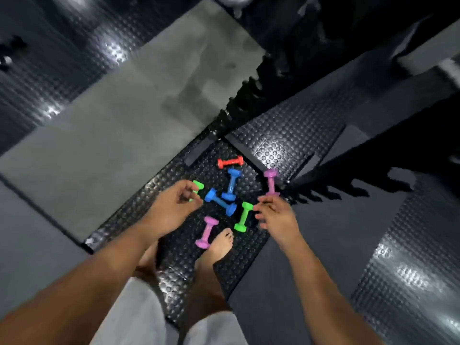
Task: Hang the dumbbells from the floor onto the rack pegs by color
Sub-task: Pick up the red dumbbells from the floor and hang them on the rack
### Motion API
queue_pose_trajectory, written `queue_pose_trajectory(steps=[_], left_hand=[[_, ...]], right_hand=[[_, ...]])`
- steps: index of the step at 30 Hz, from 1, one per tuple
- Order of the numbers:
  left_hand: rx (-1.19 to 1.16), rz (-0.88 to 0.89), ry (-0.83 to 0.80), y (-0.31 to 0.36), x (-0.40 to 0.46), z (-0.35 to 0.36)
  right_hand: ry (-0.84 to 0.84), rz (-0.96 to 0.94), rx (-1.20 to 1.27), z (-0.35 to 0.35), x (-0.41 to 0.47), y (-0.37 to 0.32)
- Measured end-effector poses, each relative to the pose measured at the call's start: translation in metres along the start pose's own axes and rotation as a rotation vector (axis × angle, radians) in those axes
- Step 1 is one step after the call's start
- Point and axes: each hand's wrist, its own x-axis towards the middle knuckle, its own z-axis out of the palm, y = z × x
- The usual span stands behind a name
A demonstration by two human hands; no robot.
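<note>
Both hands reach down with fingers loosely curled: the left hand over a partly hidden green dumbbell, grip uncertain, and the right hand holding nothing beside a second green dumbbell. Blue, purple and red dumbbells lie nearby on the studded floor mat.

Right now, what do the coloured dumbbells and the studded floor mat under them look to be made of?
The blue dumbbells and the red dumbbell look coated in smooth vinyl or neoprene: saturated, even colour with a soft sheen; the core is hidden. The studded mat looks like black rubber, with raised round studs catching glossy highlights.
</note>
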Motion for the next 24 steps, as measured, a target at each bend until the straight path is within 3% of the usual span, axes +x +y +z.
queue_pose_trajectory(steps=[5,9,12,15,19,21,24], left_hand=[[-0.062,-0.073,0.022,-0.087,0.187,0.075],[-0.079,-0.079,0.078,-0.148,0.327,0.139],[0.005,-0.094,0.125,-0.198,0.413,0.168],[0.024,-0.165,0.132,-0.223,0.469,0.192],[-0.342,-0.295,0.164,-0.223,0.503,0.208],[-0.513,-0.348,0.241,-0.219,0.495,0.207],[-0.566,-0.226,0.313,-0.211,0.443,0.187]], right_hand=[[-0.124,-0.028,-0.323,0.043,0.176,0.045],[-0.124,-0.039,-0.466,0.081,0.323,0.09],[-0.081,-0.003,-0.455,0.111,0.413,0.116],[0.021,0.107,-0.29,0.138,0.479,0.13],[0.058,0.118,-0.031,0.161,0.53,0.159],[0.081,0.073,0.014,0.158,0.502,0.146],[0.055,-0.039,0.129,0.146,0.443,0.113]])
